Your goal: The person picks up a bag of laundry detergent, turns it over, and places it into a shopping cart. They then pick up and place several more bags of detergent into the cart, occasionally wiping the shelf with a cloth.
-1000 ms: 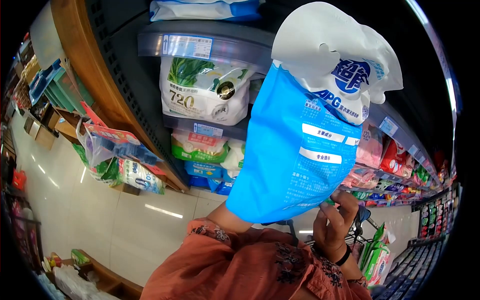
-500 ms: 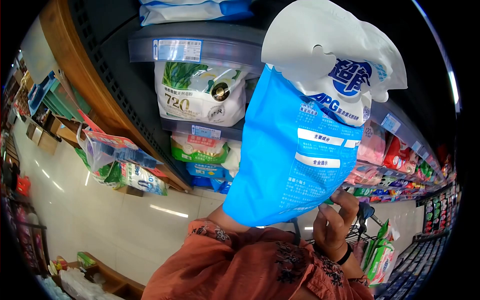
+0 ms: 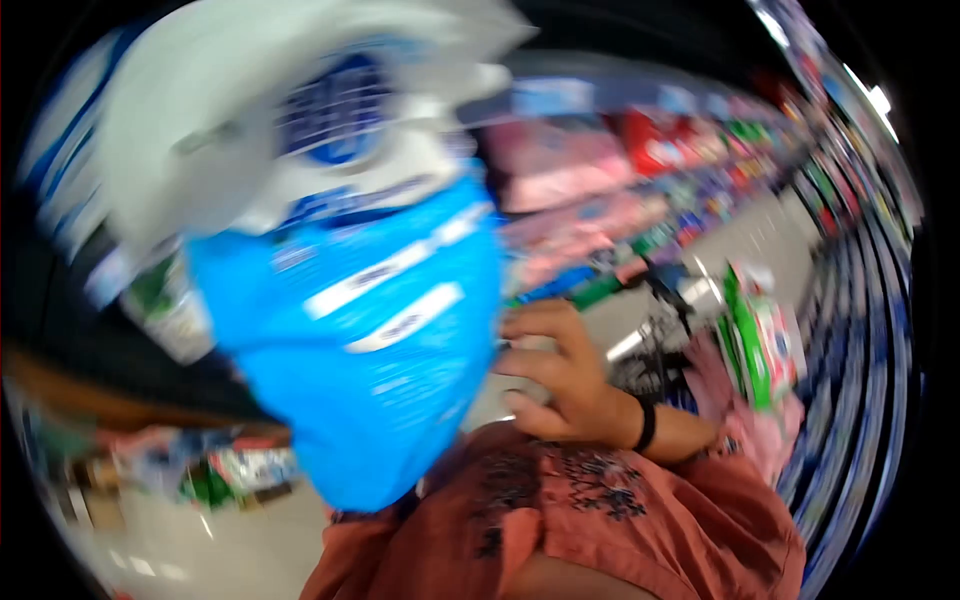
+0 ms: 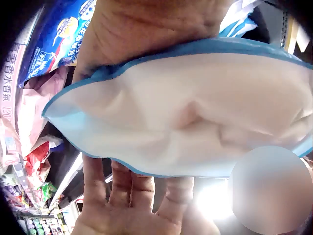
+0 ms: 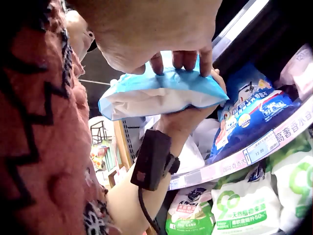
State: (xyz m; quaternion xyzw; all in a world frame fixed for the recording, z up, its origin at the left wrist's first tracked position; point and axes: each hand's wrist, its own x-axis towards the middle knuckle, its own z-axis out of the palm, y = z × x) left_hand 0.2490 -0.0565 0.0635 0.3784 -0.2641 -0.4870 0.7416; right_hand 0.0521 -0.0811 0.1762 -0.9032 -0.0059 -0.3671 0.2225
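A blue and white printed bag [image 3: 380, 330] fills the left and middle of the head view, blurred. Behind it my left hand is hidden there; in the left wrist view the left hand [image 4: 146, 34] is against the bag's far side, above its pale underside [image 4: 161, 117]. The right wrist view shows the left hand [image 5: 188, 120] holding the bag [image 5: 161, 93] from behind, partly covered. My right hand [image 3: 570, 380], with a black wristband, has bent, spread fingers at the bag's right edge. Its fingers [image 5: 178, 61] touch the bag.
Shelves of packaged goods [image 3: 570, 160] run off to the right. A cart [image 3: 650, 375] stands beyond my right hand, near green and white packs [image 3: 765, 345]. Blue packs [image 5: 249, 110] lie on a shelf with price labels [image 5: 259, 149]. Pale floor [image 3: 220, 540] shows at lower left.
The head view has swung and blurred, with the shelves at different angles. The bag and right hand now appear farther left in it, and the hand still stays at the bag's edge.
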